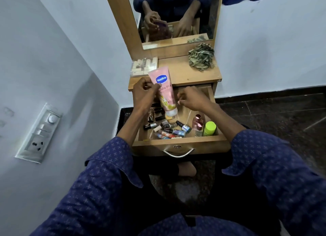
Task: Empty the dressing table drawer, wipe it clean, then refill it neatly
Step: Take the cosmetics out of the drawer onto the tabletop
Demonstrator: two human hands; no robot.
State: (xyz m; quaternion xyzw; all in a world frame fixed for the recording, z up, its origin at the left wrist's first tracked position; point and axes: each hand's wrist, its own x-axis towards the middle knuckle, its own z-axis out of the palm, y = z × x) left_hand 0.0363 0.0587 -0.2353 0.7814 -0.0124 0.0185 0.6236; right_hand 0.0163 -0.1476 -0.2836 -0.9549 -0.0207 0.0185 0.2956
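The wooden drawer (178, 140) of the dressing table stands pulled out toward me. My left hand (143, 94) holds a pink Vaseline tube (165, 91) by its side, cap end down, above the drawer's back left. My right hand (191, 99) hovers over the drawer's back right with fingers curled and nothing visible in them. Several small nail polish bottles (169, 129) lie scattered on the drawer floor. Two pink-capped bottles (197, 123) and a lime-green capped jar (210, 129) stand at the front right. Dark small items (156, 112) lie under my left wrist.
On the tabletop (183, 75) sit a clear case of lipsticks (143, 66) at the left and a crumpled patterned cloth (202, 58) at the right. A mirror (173, 15) rises behind. A wall with a switchboard (39, 133) is close on the left.
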